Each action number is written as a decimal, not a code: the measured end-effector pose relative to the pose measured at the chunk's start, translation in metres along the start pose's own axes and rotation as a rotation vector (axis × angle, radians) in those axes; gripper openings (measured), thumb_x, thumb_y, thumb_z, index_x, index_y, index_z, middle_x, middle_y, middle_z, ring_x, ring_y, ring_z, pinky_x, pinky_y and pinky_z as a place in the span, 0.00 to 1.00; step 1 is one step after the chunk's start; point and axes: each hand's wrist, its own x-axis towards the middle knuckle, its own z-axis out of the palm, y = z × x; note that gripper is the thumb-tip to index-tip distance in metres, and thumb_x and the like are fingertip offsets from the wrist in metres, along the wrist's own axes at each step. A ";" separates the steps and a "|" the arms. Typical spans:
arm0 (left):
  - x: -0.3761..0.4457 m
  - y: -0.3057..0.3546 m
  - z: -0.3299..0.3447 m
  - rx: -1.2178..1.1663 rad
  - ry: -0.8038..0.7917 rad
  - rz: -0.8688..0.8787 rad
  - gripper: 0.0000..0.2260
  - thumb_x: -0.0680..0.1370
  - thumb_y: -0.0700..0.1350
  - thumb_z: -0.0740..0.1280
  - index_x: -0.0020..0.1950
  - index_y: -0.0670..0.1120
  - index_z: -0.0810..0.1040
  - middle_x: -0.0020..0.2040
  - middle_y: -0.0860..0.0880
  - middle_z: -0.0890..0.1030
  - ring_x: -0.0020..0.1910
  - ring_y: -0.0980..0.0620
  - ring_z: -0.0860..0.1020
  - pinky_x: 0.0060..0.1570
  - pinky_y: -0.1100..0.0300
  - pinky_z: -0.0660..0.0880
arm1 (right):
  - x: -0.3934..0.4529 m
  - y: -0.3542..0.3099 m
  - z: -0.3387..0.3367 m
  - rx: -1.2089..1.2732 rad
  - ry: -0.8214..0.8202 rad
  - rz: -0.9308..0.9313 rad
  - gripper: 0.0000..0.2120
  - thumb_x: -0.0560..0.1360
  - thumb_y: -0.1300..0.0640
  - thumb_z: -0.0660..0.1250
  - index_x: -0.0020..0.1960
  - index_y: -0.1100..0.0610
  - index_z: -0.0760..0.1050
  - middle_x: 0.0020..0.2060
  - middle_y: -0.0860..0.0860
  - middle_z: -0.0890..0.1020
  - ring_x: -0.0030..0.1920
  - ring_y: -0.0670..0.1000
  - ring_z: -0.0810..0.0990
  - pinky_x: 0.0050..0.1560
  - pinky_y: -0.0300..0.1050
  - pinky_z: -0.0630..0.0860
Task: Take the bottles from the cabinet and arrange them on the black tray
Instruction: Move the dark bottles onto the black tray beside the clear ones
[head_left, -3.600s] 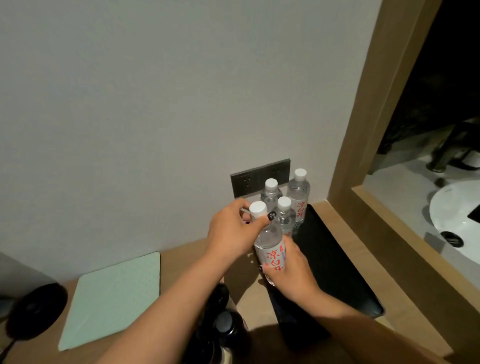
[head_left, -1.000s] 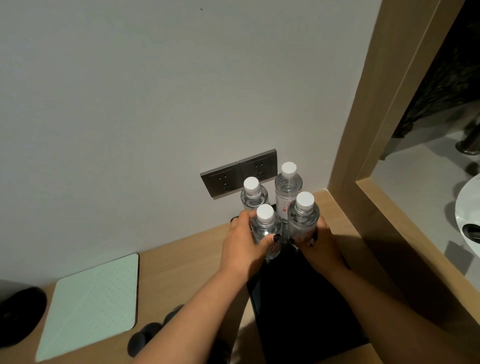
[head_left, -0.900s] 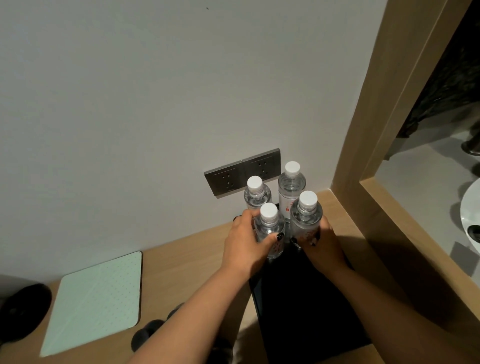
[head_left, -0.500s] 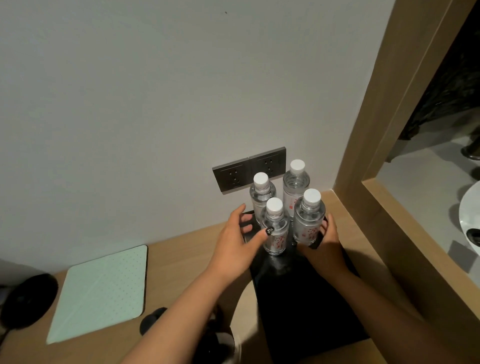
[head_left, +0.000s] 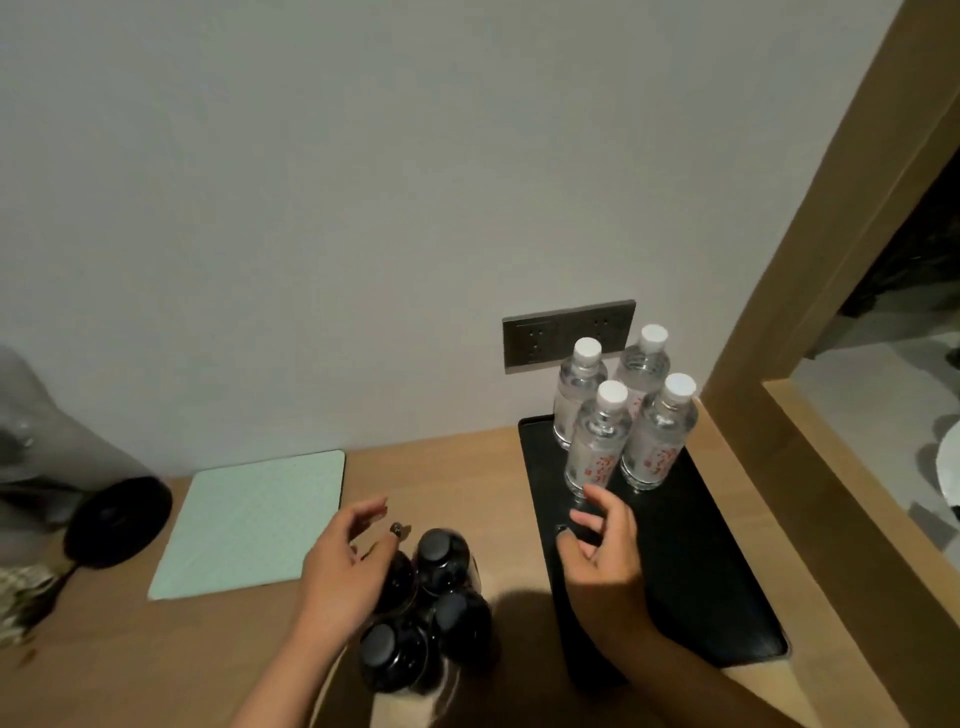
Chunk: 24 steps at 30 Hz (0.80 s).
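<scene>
Four clear bottles (head_left: 618, 415) stand grouped at the black tray (head_left: 696, 561)'s far end; four dark-capped bottles (head_left: 421, 608) wait on the tabletop (head_left: 156, 654), left hand (head_left: 343, 566) and right hand (head_left: 605, 556) open, holding nothing

Plain pale grey wall (head_left: 363, 182), dimly lit. Dark grey double socket plate (head_left: 550, 335) set low on wall. Light wooden counter (head_left: 218, 649) below. Thick wooden frame (head_left: 810, 249) at right, angled, opening onto dark space with pale surface (head_left: 872, 395) beyond. Soft shadows across counter near front edge.
</scene>
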 end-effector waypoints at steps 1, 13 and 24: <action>-0.002 -0.008 0.000 0.013 -0.027 -0.034 0.14 0.75 0.42 0.69 0.60 0.52 0.75 0.58 0.54 0.78 0.57 0.56 0.75 0.56 0.60 0.70 | -0.004 -0.007 0.006 -0.027 -0.044 -0.013 0.22 0.74 0.68 0.65 0.62 0.50 0.66 0.60 0.48 0.68 0.56 0.43 0.74 0.56 0.40 0.74; 0.001 -0.044 0.007 -0.064 -0.174 -0.204 0.23 0.71 0.46 0.74 0.64 0.52 0.72 0.60 0.51 0.77 0.59 0.51 0.75 0.63 0.53 0.71 | -0.046 -0.040 0.068 -0.473 -0.507 -0.140 0.25 0.75 0.53 0.63 0.70 0.47 0.60 0.69 0.42 0.58 0.69 0.40 0.60 0.69 0.34 0.55; 0.014 -0.041 -0.041 -0.249 0.137 -0.098 0.03 0.76 0.43 0.68 0.49 0.47 0.78 0.43 0.51 0.78 0.50 0.47 0.76 0.47 0.56 0.71 | -0.052 -0.055 0.065 -0.461 -0.467 -0.081 0.25 0.78 0.51 0.61 0.73 0.49 0.58 0.69 0.41 0.59 0.66 0.38 0.59 0.69 0.35 0.55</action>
